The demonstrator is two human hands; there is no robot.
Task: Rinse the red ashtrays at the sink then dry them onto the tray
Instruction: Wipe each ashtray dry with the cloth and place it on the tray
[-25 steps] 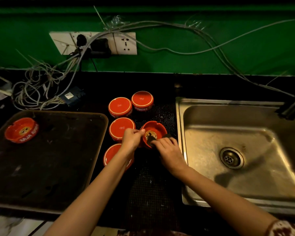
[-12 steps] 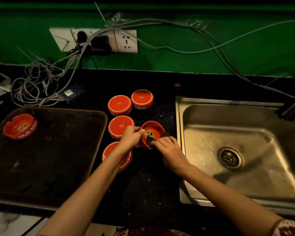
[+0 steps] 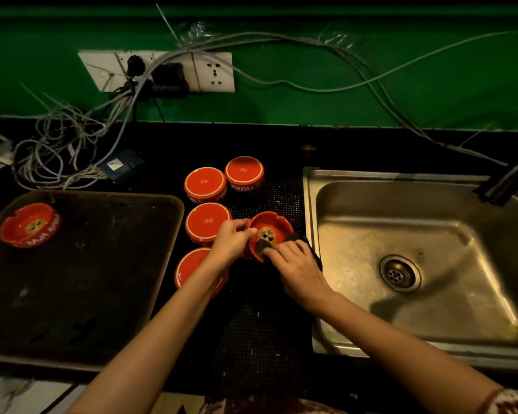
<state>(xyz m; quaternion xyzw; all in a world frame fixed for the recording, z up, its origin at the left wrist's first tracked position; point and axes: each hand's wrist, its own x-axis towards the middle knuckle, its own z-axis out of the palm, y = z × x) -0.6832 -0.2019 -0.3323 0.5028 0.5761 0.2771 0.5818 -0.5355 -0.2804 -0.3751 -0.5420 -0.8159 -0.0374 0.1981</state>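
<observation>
left hand (image 3: 232, 240) pinched the near-left rim of the held ashtray (image 3: 271, 227), centre frame, mouth up and tipped toward the camera. It was over the mesh mat (image 3: 260, 339), between the tray (image 3: 174, 234) and the sink (image 3: 431, 234). right hand (image 3: 299, 268) gripped a dark cloth (image 3: 310, 249), fingers curled and pushing it into the bowl. Four upside-down ashtrays (image 3: 205, 183) were clustered on the counter just left of and above the held one, with the lowest partly under the left forearm. A lone ashtray (image 3: 29, 225) sat upright on the tray, at its upper-left corner.
</observation>
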